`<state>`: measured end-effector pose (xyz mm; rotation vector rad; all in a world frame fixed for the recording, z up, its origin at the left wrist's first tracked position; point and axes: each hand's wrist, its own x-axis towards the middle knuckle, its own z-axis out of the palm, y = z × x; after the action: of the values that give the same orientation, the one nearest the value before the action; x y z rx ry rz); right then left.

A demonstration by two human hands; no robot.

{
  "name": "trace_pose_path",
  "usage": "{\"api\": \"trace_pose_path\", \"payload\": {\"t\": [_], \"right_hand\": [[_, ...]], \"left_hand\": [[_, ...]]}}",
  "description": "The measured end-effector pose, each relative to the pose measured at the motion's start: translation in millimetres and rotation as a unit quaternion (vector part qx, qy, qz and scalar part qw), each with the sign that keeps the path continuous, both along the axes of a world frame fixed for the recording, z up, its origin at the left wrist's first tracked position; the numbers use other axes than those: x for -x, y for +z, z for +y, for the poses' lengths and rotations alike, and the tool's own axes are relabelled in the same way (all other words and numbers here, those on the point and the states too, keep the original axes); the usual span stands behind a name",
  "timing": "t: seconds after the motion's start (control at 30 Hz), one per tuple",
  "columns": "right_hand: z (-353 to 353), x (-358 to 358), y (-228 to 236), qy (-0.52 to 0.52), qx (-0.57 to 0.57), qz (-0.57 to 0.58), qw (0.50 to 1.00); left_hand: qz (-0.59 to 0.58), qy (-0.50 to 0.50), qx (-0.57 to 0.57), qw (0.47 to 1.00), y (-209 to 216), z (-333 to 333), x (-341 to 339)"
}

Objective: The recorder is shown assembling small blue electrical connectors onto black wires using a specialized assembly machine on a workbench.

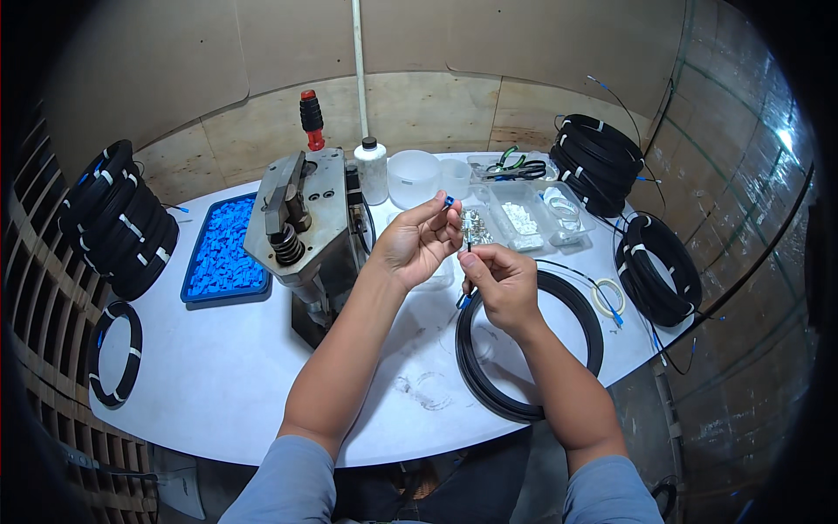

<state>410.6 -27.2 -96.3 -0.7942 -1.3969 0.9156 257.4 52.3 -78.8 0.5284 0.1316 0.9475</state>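
Note:
Between the thumb and fingertips of my left hand (413, 243) is a small blue plastic connector part (449, 202), raised above the middle of the table. Just below and to its right, my right hand (504, 284) pinches the end of a thin black cable (469, 247), whose tip points up toward the blue part. The two pieces are apart. A large coil of black cable (594, 336) lies flat beneath my right forearm and partly behind that hand. Near its upper left rim, a blue-tipped cable end (464, 301) hangs by my right fingers.
A metal press (301, 218) with a red-black handle stands left of my arms. Beyond it is a blue tray (227, 297) full of blue parts. Clear boxes (515, 214) of small parts, a white bottle (372, 170) and stacked cable coils (598, 162) line the back; more coils (122, 223) are left.

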Motion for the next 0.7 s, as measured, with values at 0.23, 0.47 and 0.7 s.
{"api": "trace_pose_path", "payload": {"t": [0.23,0.47,0.7], "right_hand": [[0.0,0.2,0.1,-0.004,-0.003,-0.007,1.000],[-0.2,-0.1,0.1,-0.006,0.002,-0.007,1.000],[0.1,0.2,-0.3,-0.005,0.000,-0.004,1.000]], "left_hand": [[-0.025,0.022,0.054,0.998,-0.6,1.0,-2.9],[-0.036,0.042,0.053,0.997,3.9,-4.0,-4.8],[-0.054,0.026,0.068,0.996,4.2,-4.6,-3.2]]}}
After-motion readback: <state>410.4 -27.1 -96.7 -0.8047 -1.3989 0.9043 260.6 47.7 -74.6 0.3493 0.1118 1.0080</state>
